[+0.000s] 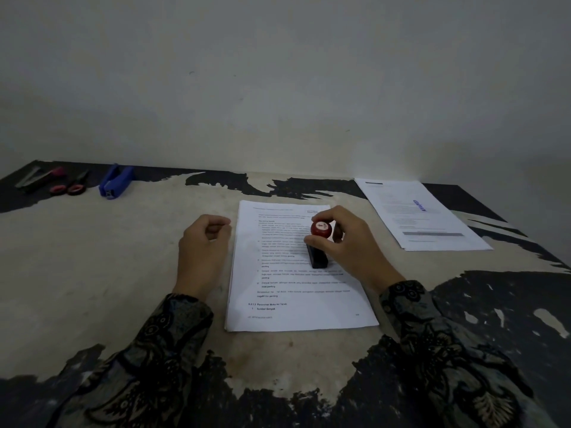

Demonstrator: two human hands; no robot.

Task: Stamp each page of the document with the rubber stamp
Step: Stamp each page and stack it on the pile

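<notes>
Scene: A person in patterned sleeves sits at a worn, peeling tabletop [92, 257], a stack of white printed pages [296, 291] squared in front of them.
Stamp: The rubber stamp with a round red knob and narrow black base [319, 242] stands upright on the middle of the top page, base apparently down on the paper.
Right hand: The right hand [346, 245] has its grip closed on the red knob, fingertips and thumb pinching it from the sides.
Left hand: The left hand [204, 242] rests on the tabletop just left of the stack, fingers curled, holding nothing.
Handling: The stamp looks light and rigid; the smooth knob is the natural hold, and likely wants straight downward pressure so the narrow base does not rock.
Paper: The sheets look thin and liable to slide; a flat palm on the left margin would steady them.
Far right: A separate white sheet bearing a blue stamp mark [423, 214] lies well apart.
Far left: A blue stapler [115, 181] and pink-handled scissors [71, 185].
</notes>
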